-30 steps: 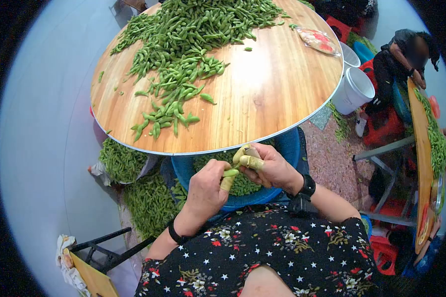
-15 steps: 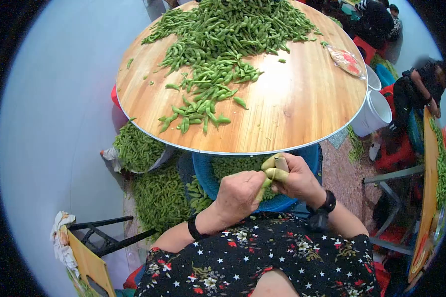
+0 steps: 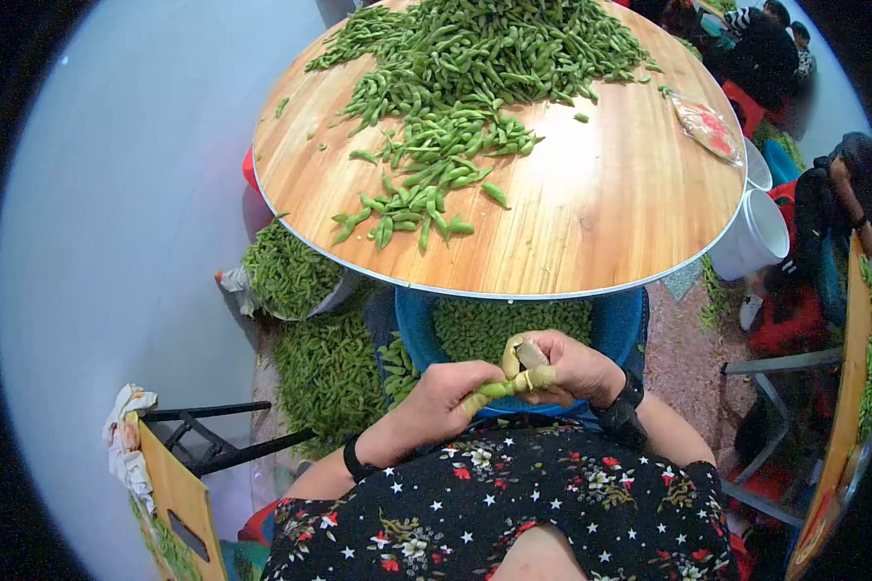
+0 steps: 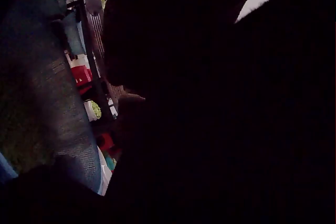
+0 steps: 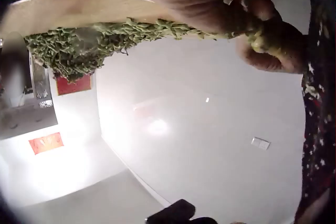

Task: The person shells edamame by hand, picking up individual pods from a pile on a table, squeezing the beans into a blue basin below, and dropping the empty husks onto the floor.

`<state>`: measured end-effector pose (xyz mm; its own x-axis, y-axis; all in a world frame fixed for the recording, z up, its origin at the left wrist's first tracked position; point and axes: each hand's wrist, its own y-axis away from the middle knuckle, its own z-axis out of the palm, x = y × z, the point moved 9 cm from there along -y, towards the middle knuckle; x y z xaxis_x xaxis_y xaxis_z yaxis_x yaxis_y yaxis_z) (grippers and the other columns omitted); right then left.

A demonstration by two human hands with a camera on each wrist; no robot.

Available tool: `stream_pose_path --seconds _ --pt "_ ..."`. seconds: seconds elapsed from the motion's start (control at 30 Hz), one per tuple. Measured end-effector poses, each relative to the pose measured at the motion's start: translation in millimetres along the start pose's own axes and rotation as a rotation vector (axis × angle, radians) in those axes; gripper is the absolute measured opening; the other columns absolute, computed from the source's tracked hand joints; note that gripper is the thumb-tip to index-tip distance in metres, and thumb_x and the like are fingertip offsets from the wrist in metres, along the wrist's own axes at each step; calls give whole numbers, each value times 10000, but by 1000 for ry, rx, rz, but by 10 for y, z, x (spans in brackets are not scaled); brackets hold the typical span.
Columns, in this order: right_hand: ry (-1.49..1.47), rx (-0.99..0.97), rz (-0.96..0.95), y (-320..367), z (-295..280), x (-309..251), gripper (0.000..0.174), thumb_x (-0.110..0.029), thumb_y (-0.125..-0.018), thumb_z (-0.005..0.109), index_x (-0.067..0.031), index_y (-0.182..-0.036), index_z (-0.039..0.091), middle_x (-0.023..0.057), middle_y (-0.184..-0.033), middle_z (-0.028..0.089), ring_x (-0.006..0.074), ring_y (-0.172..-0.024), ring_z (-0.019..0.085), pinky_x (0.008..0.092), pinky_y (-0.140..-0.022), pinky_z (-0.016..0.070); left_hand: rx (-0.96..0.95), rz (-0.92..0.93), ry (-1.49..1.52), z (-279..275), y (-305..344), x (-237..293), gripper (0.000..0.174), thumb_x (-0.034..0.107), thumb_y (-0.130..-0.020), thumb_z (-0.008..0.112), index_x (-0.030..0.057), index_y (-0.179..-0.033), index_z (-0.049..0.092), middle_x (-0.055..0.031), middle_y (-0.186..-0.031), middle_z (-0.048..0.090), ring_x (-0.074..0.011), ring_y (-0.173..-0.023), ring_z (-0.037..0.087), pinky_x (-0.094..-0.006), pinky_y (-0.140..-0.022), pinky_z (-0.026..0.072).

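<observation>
In the head view both hands meet over a blue basin [image 3: 415, 334] that holds shelled green beans [image 3: 504, 321]. A green soybean pod [image 3: 495, 390] spans the small gap between the hands. My left hand [image 3: 444, 399] pinches one end of it, with a yellowish cover on a finger. Yellowish covers also wrap fingers of my right hand [image 3: 579, 370], which grips the pod's other end; a greyish piece shows at its thumb. The right wrist view shows the hands close together at the upper right. Darkness hides the left hand's work in the left wrist view.
A round wooden table [image 3: 601, 213] stands ahead, bearing a big heap of pods [image 3: 494, 58] and a plastic packet [image 3: 707, 128]. More pods fill a sack [image 3: 291, 271] and lie on the floor at left. White buckets [image 3: 754, 232] and a seated person [image 3: 848, 194] are at right.
The view has swung left, so the table appears further right. Both hands have come closer to the body, and the pod now lies level between them.
</observation>
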<state>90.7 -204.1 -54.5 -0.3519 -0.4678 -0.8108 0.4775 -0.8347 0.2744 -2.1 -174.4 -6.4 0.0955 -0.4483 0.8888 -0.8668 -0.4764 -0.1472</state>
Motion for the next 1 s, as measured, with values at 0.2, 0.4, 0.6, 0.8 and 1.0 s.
stream_pose_path --seconds 0.2,0.4,0.6,0.8,1.0 --pt "560 313 -424 122 -96 -448 119 -94 -784 658 -31 -860 591 -15 -698 534 54 -634 445 229 -564 403 107 -191 259 43 -72 -288 132 95 -864 566 16 -965 597 -135 -752 599 -226 -674 609 -296 -614 450" --pt "592 421 -299 169 -164 -481 106 -62 -767 653 -26 -842 588 -12 -690 531 57 -640 456 235 -574 419 184 96 -386 -34 -182 176 284 141 -771 700 21 -1000 580 -159 -802 599 -346 -743 601 -407 -651 491" --pt "384 311 -246 107 -123 -374 103 -100 -809 647 -36 -848 576 -26 -659 529 74 -592 482 244 -531 417 141 157 -441 -14 -192 197 179 111 -722 688 43 -857 590 -117 -723 583 -318 -681 594 -396 -594 465" --pt "207 169 108 115 -160 32 165 -187 -884 619 -29 -910 580 46 -728 594 94 -586 551 234 -477 437 -1 40 -461 3 25 -21 139 173 -757 669 83 -831 593 -105 -728 593 -301 -674 604 -412 -592 469" --pt "751 356 -42 92 -605 118 237 -237 -948 528 -5 -967 574 34 -812 585 125 -608 558 267 -513 474 141 -512 -852 -1289 588 -510 249 296 -800 668 95 -947 667 -138 -879 642 -330 -820 626 -426 -698 502"
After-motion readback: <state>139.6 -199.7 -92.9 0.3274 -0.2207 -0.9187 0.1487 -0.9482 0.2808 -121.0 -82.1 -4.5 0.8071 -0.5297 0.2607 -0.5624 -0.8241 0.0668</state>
